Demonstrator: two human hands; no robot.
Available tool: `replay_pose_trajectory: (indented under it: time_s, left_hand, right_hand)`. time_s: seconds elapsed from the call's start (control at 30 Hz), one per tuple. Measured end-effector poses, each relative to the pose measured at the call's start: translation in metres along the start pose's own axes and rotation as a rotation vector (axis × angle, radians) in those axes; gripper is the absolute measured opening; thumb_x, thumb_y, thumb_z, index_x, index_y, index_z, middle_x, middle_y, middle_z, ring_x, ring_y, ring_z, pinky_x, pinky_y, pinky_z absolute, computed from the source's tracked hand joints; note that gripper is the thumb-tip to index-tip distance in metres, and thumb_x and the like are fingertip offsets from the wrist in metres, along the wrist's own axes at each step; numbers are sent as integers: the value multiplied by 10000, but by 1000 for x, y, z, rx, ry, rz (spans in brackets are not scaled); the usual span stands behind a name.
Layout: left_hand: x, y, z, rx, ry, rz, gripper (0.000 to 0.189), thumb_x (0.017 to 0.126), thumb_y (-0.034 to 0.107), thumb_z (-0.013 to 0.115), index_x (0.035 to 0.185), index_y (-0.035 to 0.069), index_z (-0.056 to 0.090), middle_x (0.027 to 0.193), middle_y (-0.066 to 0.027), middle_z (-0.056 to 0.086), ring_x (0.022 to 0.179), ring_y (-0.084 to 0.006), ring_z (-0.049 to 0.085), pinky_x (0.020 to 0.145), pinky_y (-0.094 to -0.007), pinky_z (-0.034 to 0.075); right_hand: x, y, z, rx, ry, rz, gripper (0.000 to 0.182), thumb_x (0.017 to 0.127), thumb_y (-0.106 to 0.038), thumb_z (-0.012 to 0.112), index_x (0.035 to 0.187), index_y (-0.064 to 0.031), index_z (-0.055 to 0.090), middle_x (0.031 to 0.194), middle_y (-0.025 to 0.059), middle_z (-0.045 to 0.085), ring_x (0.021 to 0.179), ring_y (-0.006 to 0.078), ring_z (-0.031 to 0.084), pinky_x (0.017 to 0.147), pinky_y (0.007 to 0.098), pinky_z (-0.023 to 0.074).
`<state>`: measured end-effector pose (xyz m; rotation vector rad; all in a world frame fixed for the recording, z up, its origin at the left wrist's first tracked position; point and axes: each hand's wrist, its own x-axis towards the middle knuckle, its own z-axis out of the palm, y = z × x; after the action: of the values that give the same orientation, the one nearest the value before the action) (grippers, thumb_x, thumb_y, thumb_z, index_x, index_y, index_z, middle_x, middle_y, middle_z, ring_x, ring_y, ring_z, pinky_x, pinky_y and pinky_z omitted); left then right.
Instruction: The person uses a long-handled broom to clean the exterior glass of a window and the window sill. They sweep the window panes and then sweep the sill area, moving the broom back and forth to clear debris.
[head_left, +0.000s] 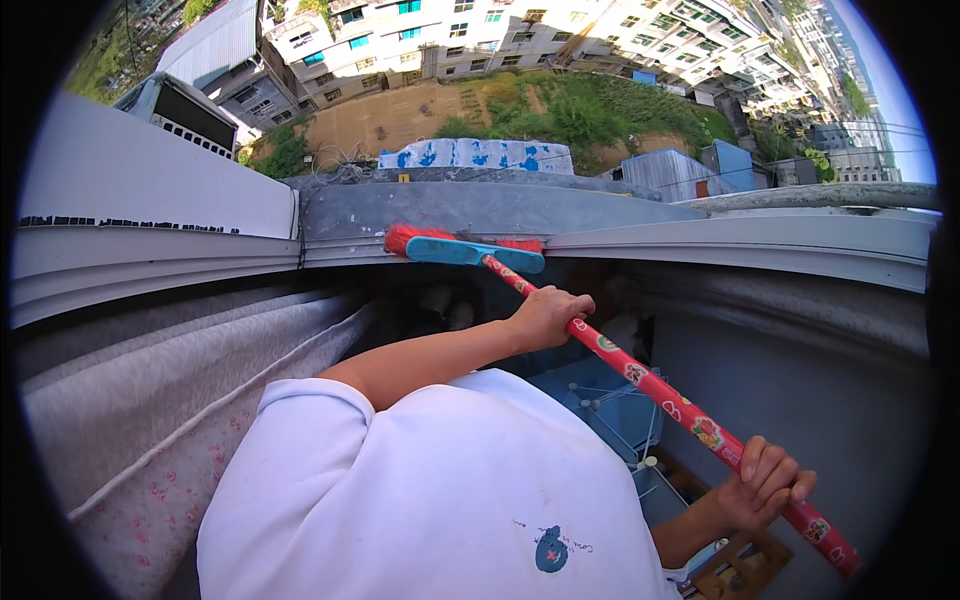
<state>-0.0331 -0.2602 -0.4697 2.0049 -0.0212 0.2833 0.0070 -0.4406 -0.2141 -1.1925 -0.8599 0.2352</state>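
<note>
A broom with a blue plastic head (474, 253) and red bristles (417, 237) lies across the white window track. Its red patterned handle (651, 381) slants down to the lower right. My left hand (551, 319) grips the handle a short way below the head, with that arm reaching across my chest. Farther down, my right hand (765, 484) is wrapped around the handle near its lower end. The bristles rest at the window's outer edge, beside the grey outer ledge (480, 206). The fingers' undersides are hidden on both hands.
White sliding-window frames (765, 244) stand at both sides. Light curtains (172, 390) hang at the left. Below my right arm is a blue and white rack (600, 405), partly in shadow. Outside, far below, lie a garden plot (390, 112) and buildings (465, 37).
</note>
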Motion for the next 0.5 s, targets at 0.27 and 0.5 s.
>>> replay_pose_trajectory:
  time_s: [0.27, 0.5]
  left_hand:
    - [-23, -39, -89, 221, -166, -141, 302, 643, 45, 591, 924, 84, 490, 703, -122, 564, 709, -302, 561, 586, -394, 414]
    - [3, -34, -149, 507, -107, -101, 317, 641, 61, 603, 940, 106, 511, 643, -109, 559, 657, -309, 553, 559, -407, 406]
  right_hand:
    - [8, 70, 24, 188, 108, -40, 72, 813, -158, 535, 859, -113, 502, 515, -12, 427, 438, 54, 396, 529, 238, 405]
    - [2, 91, 16, 310, 347, -30, 89, 795, -162, 563, 855, -101, 540, 521, -13, 449, 474, 44, 414, 654, 261, 415]
